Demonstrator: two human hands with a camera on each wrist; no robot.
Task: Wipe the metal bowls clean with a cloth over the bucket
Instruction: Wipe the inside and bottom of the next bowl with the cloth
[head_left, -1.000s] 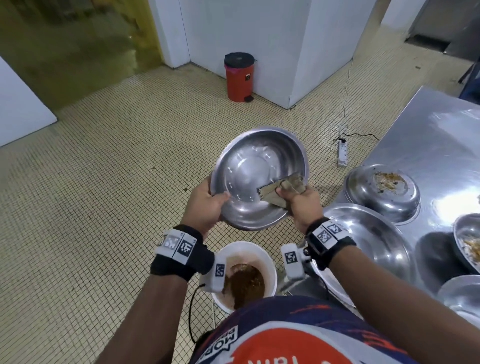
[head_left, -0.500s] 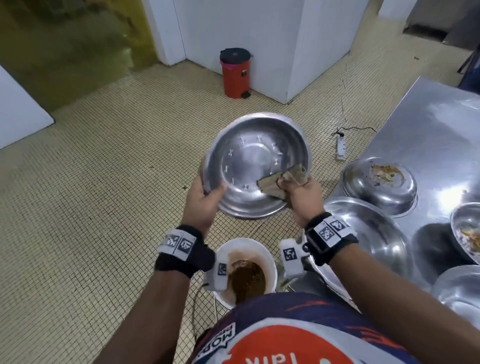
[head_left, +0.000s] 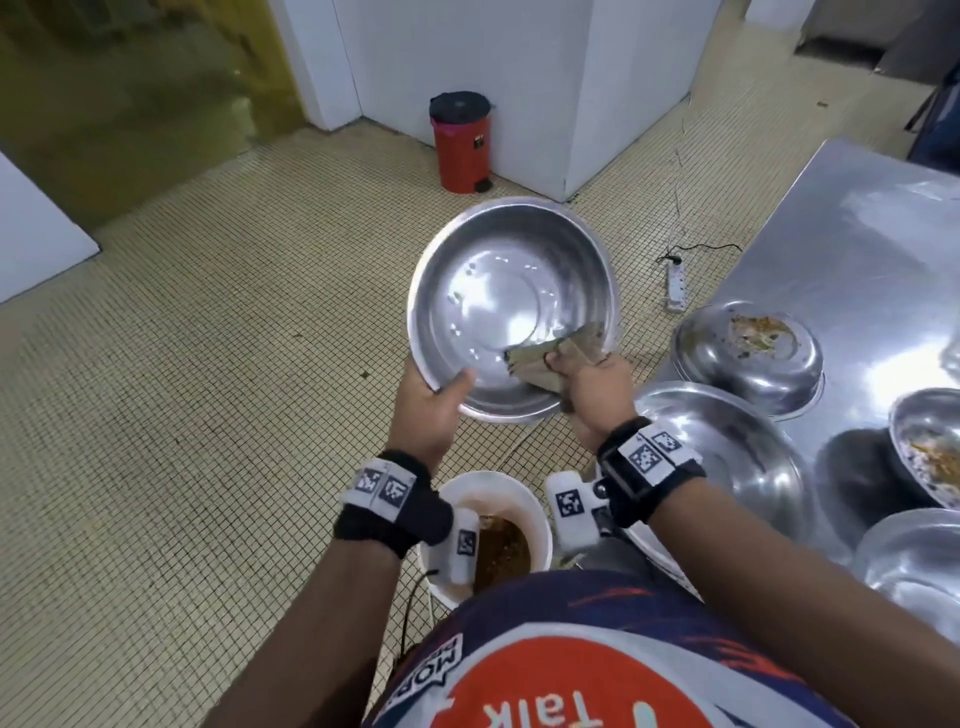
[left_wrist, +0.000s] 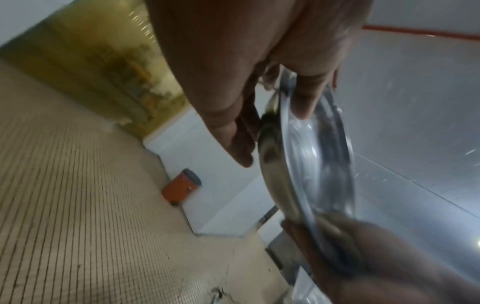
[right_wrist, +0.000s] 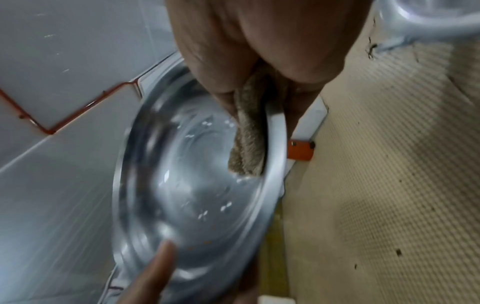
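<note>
Round shiny metal bowl (head_left: 511, 306), clean inside, is held in the air above the tiled floor (head_left: 208, 389), tilted so its hollow faces the person. Nearest the viewer, below the wrists, a white plastic bucket (head_left: 537, 506) stands on the floor, holding brown waste; the bowl is up and a little beyond it.

The left hand (head_left: 428, 410) grips the bowl's near left rim, thumb lying inside the hollow and fingers curled behind the outer wall; the left wrist view shows this pinch edge-on. The right hand (head_left: 597, 387) clamps a folded, brownish-grey cloth (head_left: 550, 358) and presses it against the inner wall at the bowl's lower right, near the rim. In the right wrist view the cloth (right_wrist: 249, 144) hangs from the closed fingers, flat against the bowl's (right_wrist: 187, 185) inside.

To the right stands a stainless steel table (head_left: 857, 249). A large empty metal basin (head_left: 727, 457) sits at its near left corner. Beyond that, along the left edge, an overturned metal bowl (head_left: 748, 358) has food scraps on its upturned base. At the picture's right edge, a soiled metal bowl (head_left: 930, 447) and, nearer, another metal bowl (head_left: 914, 556) are only partly in view.

Farther off, a white power strip (head_left: 675, 283) lies on the floor, and a red pedal bin with a black lid (head_left: 461, 143) stands against a white wall (head_left: 467, 62).
</note>
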